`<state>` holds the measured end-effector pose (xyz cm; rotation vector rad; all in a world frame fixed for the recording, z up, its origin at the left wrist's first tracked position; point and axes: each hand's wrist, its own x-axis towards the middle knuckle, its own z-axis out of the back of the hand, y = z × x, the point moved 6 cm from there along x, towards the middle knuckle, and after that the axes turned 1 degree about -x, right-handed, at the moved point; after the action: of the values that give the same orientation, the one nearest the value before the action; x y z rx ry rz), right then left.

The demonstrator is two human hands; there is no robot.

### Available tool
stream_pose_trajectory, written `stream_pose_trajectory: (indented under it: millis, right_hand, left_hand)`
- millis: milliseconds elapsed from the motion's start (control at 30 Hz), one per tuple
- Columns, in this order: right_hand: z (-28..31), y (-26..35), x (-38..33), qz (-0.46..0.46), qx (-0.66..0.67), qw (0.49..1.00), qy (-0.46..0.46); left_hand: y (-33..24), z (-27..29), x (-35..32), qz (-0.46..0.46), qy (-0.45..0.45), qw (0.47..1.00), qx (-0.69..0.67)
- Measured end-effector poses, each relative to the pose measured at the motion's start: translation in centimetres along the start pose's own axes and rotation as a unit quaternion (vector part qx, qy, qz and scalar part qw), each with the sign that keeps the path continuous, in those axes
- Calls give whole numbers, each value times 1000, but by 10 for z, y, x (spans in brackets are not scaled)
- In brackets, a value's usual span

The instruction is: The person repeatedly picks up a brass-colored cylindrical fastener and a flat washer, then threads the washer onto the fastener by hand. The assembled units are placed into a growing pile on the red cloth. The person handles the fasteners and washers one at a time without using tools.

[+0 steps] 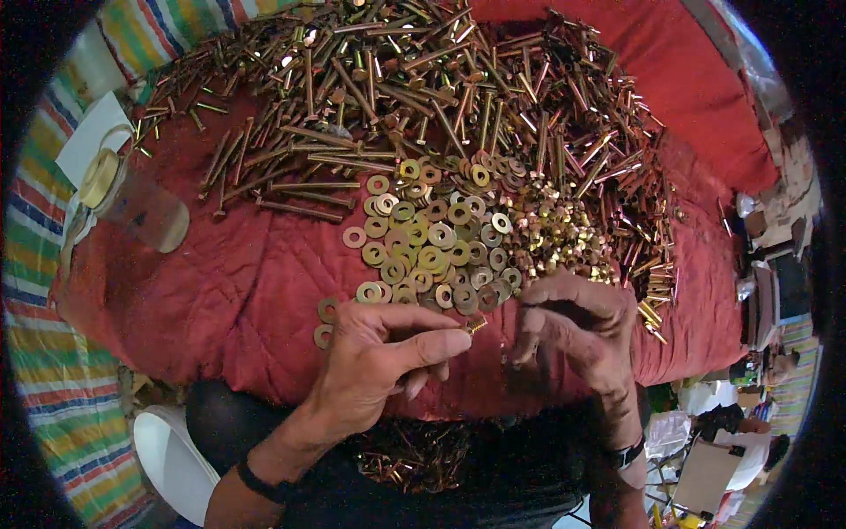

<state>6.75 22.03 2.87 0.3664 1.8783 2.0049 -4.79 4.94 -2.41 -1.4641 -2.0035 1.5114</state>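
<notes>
On red quilted cloth: brass bolts, washers.

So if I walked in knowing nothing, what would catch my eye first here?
Probably the big heap of long brass-coloured metal bolts spread across the far side of the red quilted cloth. Just below it lies a patch of flat round golden washers, with small nuts beside them on the right. Nearest the viewer, the left hand pinches a small bolt in its grip, facing the right hand.
</notes>
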Motion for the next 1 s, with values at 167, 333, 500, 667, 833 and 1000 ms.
stream_pose_trajectory:
  millis: [167, 333, 500, 667, 833, 1000]
  right_hand:
    - [-6, 2, -5, 13, -52, 998, 13]
    - [-15, 15, -9, 167, -213, 959, 83]
    - [-19, 13, -12, 218, -254, 938, 91]
    - [-18, 12, -16, 222, -271, 931, 102]
    - [-16, 5, -18, 164, -289, 940, 80]
    - [-16, 2, -18, 146, -338, 928, 51]
  left_hand:
    - [-4, 3, -2, 1, 11, 997, 75]
    - [-2, 2, -5, 41, 54, 997, 44]
    - [6, 0, -6, 120, 100, 988, -13]
    - [12, -1, -7, 169, 132, 975, -63]
    - [-1, -2, -4, -42, 86, 988, 123]
    - [-29, -18, -18, -379, 30, 849, 367]
